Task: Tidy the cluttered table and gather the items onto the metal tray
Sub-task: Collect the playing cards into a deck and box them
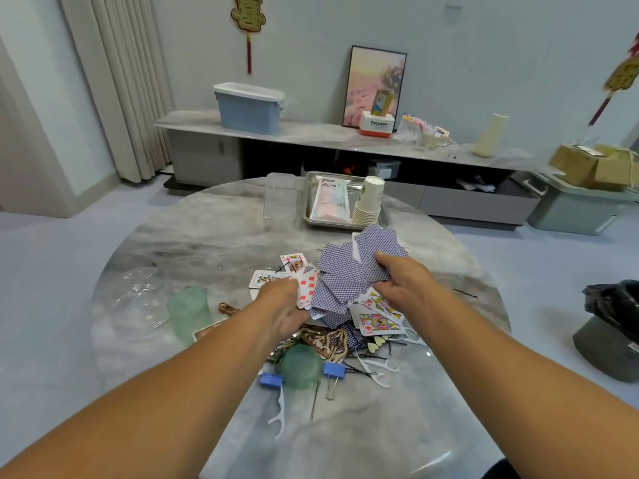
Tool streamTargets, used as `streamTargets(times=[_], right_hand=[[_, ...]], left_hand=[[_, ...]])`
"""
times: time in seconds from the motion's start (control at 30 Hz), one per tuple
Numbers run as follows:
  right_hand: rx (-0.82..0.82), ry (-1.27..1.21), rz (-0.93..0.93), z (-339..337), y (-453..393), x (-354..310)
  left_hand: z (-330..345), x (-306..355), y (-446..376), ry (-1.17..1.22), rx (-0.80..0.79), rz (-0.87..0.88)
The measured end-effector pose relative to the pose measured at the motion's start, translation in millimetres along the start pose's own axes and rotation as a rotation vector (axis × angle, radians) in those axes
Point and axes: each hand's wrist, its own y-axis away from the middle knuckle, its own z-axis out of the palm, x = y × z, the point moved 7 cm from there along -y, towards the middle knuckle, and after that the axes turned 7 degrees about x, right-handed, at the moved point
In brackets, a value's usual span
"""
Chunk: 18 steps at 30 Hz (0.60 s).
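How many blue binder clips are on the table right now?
2. One blue binder clip lies left of the overturned green cup near the table's front edge; the other binder clip lies right of that cup. More may be hidden under the clutter.

A blue bin (248, 110) and framed picture (375, 86) occupy the sideboard (311, 133).

A loose heap of blue-backed playing cards (349, 274) lay mid-table, some face up. Beyond it the metal tray (311, 219) held a pastel packet (330, 198) and a tilted stack of paper cups (368, 202). Blue binder clips (333, 369) lay nearer.
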Motion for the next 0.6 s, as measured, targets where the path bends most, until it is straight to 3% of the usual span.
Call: streamTargets(times=[0.1,0.2,0.4,0.6], right_hand=[[0.02,0.022,0.021,4.5,1.2,17.9],[-0.007,0.026,0.006,14.3,7.3,29.2],[-0.121,0.277,-0.088,25.4,24.0,43.5],[-0.174,0.275,-0.262,25.3,32.0,25.9]], left_hand=[[15.4,-0.1,8.6,0.096,-0.079,-0.033],[24.5,-0.9,16.8,0.01,-0.192,0.003],[11.0,-2.2,12.4,-0.037,-0.099,0.119],[6.4,11.5,19.0,-0.218,-0.088,0.279]])
